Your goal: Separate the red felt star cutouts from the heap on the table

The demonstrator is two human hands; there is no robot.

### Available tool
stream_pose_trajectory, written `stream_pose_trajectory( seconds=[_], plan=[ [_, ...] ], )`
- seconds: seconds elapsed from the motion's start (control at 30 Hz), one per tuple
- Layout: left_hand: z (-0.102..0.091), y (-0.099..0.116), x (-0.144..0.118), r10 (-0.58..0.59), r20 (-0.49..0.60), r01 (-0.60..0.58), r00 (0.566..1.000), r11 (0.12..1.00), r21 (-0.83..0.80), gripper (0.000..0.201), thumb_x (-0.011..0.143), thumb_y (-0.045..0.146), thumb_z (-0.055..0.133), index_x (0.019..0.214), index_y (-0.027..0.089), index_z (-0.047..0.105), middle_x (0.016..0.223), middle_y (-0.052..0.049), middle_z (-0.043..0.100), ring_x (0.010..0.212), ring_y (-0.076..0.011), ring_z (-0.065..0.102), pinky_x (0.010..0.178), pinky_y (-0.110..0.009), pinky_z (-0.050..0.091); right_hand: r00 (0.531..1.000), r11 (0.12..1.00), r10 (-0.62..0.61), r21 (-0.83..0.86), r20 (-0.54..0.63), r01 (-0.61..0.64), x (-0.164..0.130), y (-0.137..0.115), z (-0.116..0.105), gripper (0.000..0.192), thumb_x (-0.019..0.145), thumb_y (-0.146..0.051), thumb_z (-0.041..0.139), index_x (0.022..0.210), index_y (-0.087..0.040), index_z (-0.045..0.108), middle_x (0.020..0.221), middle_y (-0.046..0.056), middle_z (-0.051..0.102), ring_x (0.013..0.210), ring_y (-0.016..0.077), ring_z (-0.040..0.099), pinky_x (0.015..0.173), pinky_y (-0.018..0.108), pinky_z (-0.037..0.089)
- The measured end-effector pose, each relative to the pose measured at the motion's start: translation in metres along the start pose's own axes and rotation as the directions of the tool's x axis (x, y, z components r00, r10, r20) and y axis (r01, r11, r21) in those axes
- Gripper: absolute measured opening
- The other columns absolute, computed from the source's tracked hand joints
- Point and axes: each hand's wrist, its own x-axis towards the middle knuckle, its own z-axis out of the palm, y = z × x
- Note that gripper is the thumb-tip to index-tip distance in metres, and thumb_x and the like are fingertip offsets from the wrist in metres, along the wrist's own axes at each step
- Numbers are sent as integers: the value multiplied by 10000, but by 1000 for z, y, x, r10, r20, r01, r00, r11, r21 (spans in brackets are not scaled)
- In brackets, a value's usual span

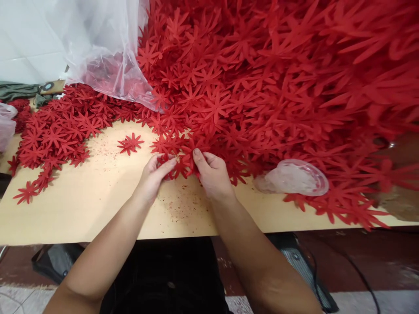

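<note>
Plastic bag: red pile shows through its film. Clear tub: tilted, contents unclear. Left hand and right hand: both pinched nearly closed, gripping red flowers between the 2.

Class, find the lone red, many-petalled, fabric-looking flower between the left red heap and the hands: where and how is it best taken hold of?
Probably pinch a near-side petal of the lone flower, coming from the person's side: its narrow petals splay outward, and that side faces pale tabletop, while a red flower heap lies to its left.
</note>
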Motion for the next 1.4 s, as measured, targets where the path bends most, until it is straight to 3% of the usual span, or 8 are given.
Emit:
stream_pose_trajectory(
  seconds=[0.13, 0.3, 0.43, 0.6, 0.9, 1.13, 1.27, 1.4],
  plan=[
    [6, -7, 2, 69, 89, -73, 994, 996, 53, 426, 524, 259, 828, 855, 181, 571, 814, 9, 659, 745, -105, 606, 745, -254, 476, 999, 999, 5, -35, 43, -4, -3, -4, 6, 552, 638, -729, 642, 552, -212, 468, 519, -29, 477, 513, 106, 445, 510, 265, 427],
    [2, -15, 7, 108, -4, -107, 994, 991, 85, 309, 587, 223, 765, 788, 176, 535, 682, 44, 610, 595, -67, 540, 624, -218, 446, 996, 997, -57, 48, 62, 54, -4, -3, 13, 423, 673, -627, 680, 768, -227, 580, 760, 11, 636, 759, 164, 594, 786, 340, 520],
    [1, -16, 9, 114, -29, -110, 993, 988, 110, 230, 615, 142, 707, 778, 170, 547, 687, 42, 613, 593, -64, 536, 607, -204, 437, 999, 998, -49, 39, 3, 49, 4, 0, 8, 343, 706, -546, 684, 782, -223, 599, 771, 19, 646, 780, 177, 613, 827, 377, 515],
    [1, -11, 9, 144, -107, -131, 984, 984, 121, 197, 653, 86, 659, 809, 168, 573, 740, 31, 623, 655, -70, 545, 667, -209, 437, 990, 998, -52, 32, -132, 57, 12, -5, -5, 367, 693, -587, 689, 688, -238, 574, 669, 8, 614, 645, 165, 578, 648, 339, 514],
    [-2, -1, 11, 100, -201, -83, 975, 993, 88, 124, 655, 90, 550, 741, 178, 535, 564, 58, 514, 473, -57, 425, 494, -207, 325, 997, 997, -72, -19, -9, 72, 28, -21, 2, 472, 744, -637, 621, 561, -236, 451, 476, -33, 421, 454, 109, 423, 442, 275, 378],
    [-12, 20, 32, 128, -223, -116, 966, 991, 69, 128, 606, 96, 526, 686, 189, 489, 518, 58, 495, 440, -61, 426, 452, -209, 299, 969, 998, -44, 64, 242, 30, 47, -21, 28, 277, 681, -424, 726, 740, -229, 539, 607, -45, 550, 506, 95, 488, 515, 266, 456],
    [-8, 18, 45, 154, -214, -143, 965, 987, 70, 192, 588, 66, 503, 741, 180, 525, 604, 48, 562, 507, -65, 474, 521, -212, 365, 980, 998, -32, 59, 197, 21, 48, -17, 28, 205, 701, -349, 698, 791, -221, 566, 666, -20, 597, 555, 122, 534, 547, 287, 473],
    [-3, 9, 48, 136, -147, -124, 980, 988, 93, 285, 544, 33, 461, 773, 166, 567, 606, 48, 566, 523, -71, 470, 523, -208, 358, 981, 998, -57, 36, 185, 51, 43, -14, 21, 262, 743, -433, 660, 675, -209, 542, 589, -24, 539, 548, 121, 510, 573, 287, 467]
  ],
)
